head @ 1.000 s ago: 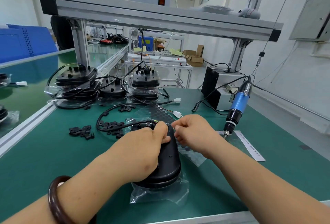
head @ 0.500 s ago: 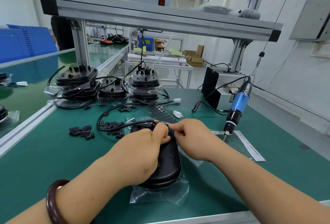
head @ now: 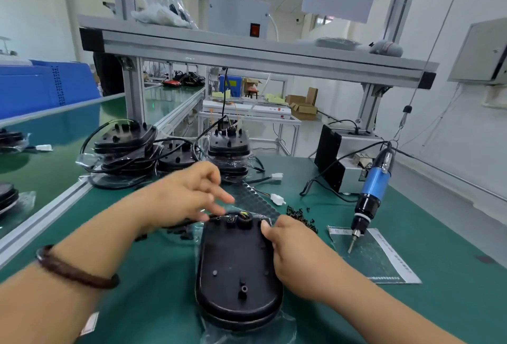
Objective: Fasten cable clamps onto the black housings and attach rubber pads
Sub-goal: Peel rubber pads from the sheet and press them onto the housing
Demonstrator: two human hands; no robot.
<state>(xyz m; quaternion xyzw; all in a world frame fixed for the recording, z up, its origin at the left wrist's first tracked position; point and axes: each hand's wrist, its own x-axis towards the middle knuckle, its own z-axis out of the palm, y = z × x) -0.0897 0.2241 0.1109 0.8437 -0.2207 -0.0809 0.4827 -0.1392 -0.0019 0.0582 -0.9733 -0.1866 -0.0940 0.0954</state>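
Left hand (head: 189, 195) now off black housing (head: 236, 275), fingers (head: 223, 198) slack; right hand (head: 296, 250) tight round edge.

A black housing (head: 238, 269) lies flat on a clear plastic bag (head: 285, 324) on the near part of the green bench (head: 439, 302). The right hand (head: 293, 250) grips its right edge, thumb on top. The left hand (head: 186, 195), blurred and wearing a dark bracelet (head: 74, 272), hovers over the housing's far end with fingers loosely spread. To the right, a blue electric screwdriver (head: 373, 187) hangs tip-down over a printed sheet (head: 384, 261). Stacks of housings (head: 123, 149) with cables sit at the far left.
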